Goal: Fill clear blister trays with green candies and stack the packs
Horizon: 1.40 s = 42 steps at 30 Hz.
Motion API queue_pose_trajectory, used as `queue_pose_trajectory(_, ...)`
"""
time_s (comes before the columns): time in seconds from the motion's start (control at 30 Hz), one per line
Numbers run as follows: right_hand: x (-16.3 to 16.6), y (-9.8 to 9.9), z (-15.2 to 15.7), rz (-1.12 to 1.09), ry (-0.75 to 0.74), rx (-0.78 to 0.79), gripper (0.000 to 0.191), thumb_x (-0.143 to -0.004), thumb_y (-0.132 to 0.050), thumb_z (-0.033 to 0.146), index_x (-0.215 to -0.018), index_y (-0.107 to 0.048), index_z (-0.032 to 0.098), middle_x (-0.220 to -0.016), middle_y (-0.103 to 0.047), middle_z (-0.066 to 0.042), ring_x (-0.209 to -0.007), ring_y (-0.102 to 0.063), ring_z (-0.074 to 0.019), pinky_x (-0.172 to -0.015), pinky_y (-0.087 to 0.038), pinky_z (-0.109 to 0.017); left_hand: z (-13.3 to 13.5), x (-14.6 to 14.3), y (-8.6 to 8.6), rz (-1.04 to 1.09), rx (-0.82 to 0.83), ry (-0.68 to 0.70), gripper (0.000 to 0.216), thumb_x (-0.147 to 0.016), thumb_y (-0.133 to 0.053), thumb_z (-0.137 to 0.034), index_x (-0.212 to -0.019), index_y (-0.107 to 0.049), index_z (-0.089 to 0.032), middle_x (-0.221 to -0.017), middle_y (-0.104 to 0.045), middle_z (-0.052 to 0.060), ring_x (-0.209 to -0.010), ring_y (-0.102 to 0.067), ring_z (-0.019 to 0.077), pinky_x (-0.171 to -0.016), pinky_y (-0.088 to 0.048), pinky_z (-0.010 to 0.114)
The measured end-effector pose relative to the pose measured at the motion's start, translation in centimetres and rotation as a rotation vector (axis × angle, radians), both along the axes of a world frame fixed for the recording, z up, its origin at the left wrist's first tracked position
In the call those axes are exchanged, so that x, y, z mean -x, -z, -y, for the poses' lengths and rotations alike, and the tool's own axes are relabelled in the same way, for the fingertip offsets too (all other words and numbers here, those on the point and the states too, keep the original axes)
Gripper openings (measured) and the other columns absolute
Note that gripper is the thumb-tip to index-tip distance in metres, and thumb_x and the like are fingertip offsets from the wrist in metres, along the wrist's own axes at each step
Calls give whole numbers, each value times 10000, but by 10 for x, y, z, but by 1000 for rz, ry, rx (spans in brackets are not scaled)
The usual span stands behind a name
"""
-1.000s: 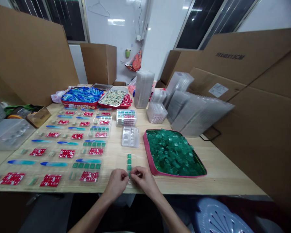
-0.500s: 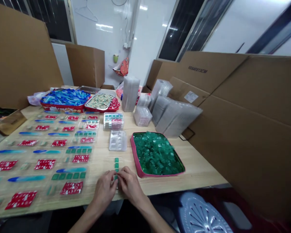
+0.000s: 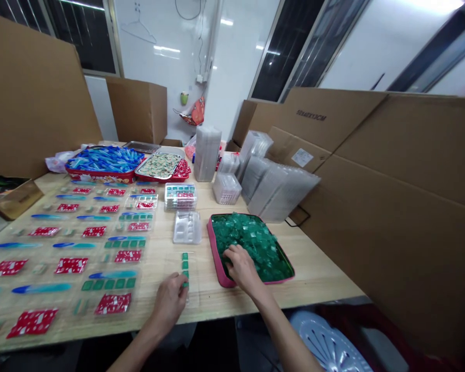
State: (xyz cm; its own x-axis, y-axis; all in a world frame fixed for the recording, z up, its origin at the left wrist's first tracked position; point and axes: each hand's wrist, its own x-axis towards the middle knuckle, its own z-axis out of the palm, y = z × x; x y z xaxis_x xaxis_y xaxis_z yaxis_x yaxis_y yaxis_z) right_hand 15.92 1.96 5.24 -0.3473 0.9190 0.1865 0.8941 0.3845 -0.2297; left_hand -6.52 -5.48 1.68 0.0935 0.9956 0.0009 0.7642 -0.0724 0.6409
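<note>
My left hand (image 3: 171, 297) is closed in a pinch at the lower end of a short column of small green squares (image 3: 185, 265), with a green square at its fingertips. The squares lie in a clear plastic tray (image 3: 194, 289) near the table's front edge. To the right, my right hand (image 3: 242, 267) reaches into a pink-rimmed tin (image 3: 216, 258) heaped with loose green squares (image 3: 248, 232). Its fingers are bent down and apart over the pile, and their tips are partly hidden.
Filled clear trays with red packets (image 3: 72, 265) and blue sticks (image 3: 42, 287) cover the table's left. An unfilled clear tray (image 3: 187, 227) and a filled stack (image 3: 181, 196) lie ahead. Clear tray stacks (image 3: 279, 186) lean by a cardboard box (image 3: 391, 196). A blue stool (image 3: 329, 343) stands below right.
My right hand has left the clear tray beside my left hand and moved right into the tin of green squares. My left hand stays at the column of squares.
</note>
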Motion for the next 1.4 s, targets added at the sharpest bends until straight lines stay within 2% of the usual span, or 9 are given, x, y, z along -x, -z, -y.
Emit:
queue_pose_trajectory(0.17, -3, -14, 13, -385, -12, 42, 125, -765, -532, 109, -701, -592, 198, -750, -602, -34, -758, -541, -192, -721, -420, -299, 1, -2, -12, 245, -91, -67, 186, -754, -503, -134, -864, -647, -172, -797, -593, 42, -684, -563, 164, -667, -426, 281)
queue_pose_trajectory(0.37, 28, -31, 34, -1036, -137, 627, 142, -723, -669, 296, -686, -607, 174, -667, -561, 10, -640, -508, -138, -621, -388, -251, -3, -12, -44, 999, 179, -25, 317, -658, -642, -235, -962, -672, -153, -892, -635, 64, -700, -556, 146, -565, -432, 240)
queue_pose_trajectory(0.47, 50, -22, 41, -1221, -146, 777, 177, -654, -742, 294, -640, -626, 160, -693, -571, 6, -671, -507, -135, -644, -373, -246, -1, -8, -52, 1223, 310, -35, 248, -633, -702, -236, -853, -686, -122, -720, -642, 40, -631, -538, 125, -538, -403, 219)
queue_pose_trajectory(0.67, 75, 4, 53, -1397, -32, 929, 161, -608, -757, 252, -632, -632, 153, -608, -569, 18, -583, -472, -109, -588, -353, -232, 4, 5, -45, 1332, 318, -143, 190, -542, -781, -183, -657, -642, -123, -627, -617, -2, -557, -497, 76, -546, -388, 193)
queue_pose_trajectory(0.83, 82, 13, 57, -1423, 37, 889, 224, -593, -752, 261, -693, -573, 171, -578, -569, 31, -532, -490, -109, -537, -385, -231, 1, 6, -29, 1214, 310, -237, 221, -561, -755, -251, -652, -585, -143, -514, -542, -45, -462, -457, 69, -455, -311, 178)
queue_pose_trajectory(1.03, 78, 36, 58, -1168, -21, 786, 109, -632, -619, 201, -679, -522, 183, -526, -478, 68, -459, -415, -87, -465, -316, -208, 4, 2, -10, 535, 181, -194, 81, -684, -575, -199, -619, -574, -150, -531, -552, -19, -502, -501, 108, -505, -351, 209)
queue_pose_trajectory(1.13, 79, 44, 61, -963, -44, 670, 52, -648, -519, 127, -647, -521, 179, -547, -478, 51, -504, -434, -102, -498, -320, -217, 9, 0, -6, 370, 134, -187, 110, -691, -554, -153, -584, -583, -155, -523, -538, -16, -513, -487, 116, -527, -321, 224)
queue_pose_trajectory(1.27, 81, 42, 63, -669, -80, 427, 151, -643, -473, 42, -629, -546, 173, -605, -514, 20, -582, -488, -128, -570, -352, -233, 13, -1, -4, 184, 89, -175, 136, -709, -545, -118, -593, -602, -161, -510, -518, -20, -501, -454, 116, -538, -274, 235)
queue_pose_trajectory(1.4, 79, 34, 66, -657, -137, 368, 174, -709, -480, 44, -737, -596, 170, -733, -560, -11, -636, -541, -131, -606, -396, -227, 11, -1, -3, 96, 68, -163, 146, -730, -541, -100, -617, -610, -163, -539, -552, -7, -524, -478, 125, -548, -267, 237)
